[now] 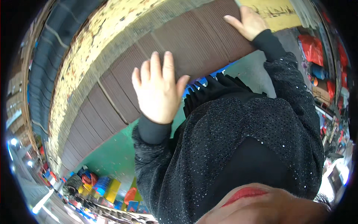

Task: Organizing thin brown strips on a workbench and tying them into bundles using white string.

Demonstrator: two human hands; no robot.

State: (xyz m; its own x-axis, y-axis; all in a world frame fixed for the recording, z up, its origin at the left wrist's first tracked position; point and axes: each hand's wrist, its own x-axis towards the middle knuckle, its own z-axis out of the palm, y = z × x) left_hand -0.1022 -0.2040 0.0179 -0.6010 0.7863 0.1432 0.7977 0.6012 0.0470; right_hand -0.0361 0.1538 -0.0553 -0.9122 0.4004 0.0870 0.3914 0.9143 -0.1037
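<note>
A long row of dark brown, finely ribbed panels (194,41) lies side by side along the near edge of a long bench. My left hand (158,87) is over the middle of the row, fingers spread and palm down; whether it touches the surface I cannot tell. At the right end of the row, my right hand (251,24) reaches out with the thumb held apart and the other fingers forward. Neither hand holds anything that I can see. A pale, narrow gap (112,100) runs between two panels left of my left hand.
Behind the panels runs a grey strip, then a yellow, dark-speckled band (82,48). Dark grey sheeting (46,74) lies beyond it. A yellow board (279,15) adjoins the right end. Colourful bins (112,190) stand on the green floor; a red bag (311,50) is at right.
</note>
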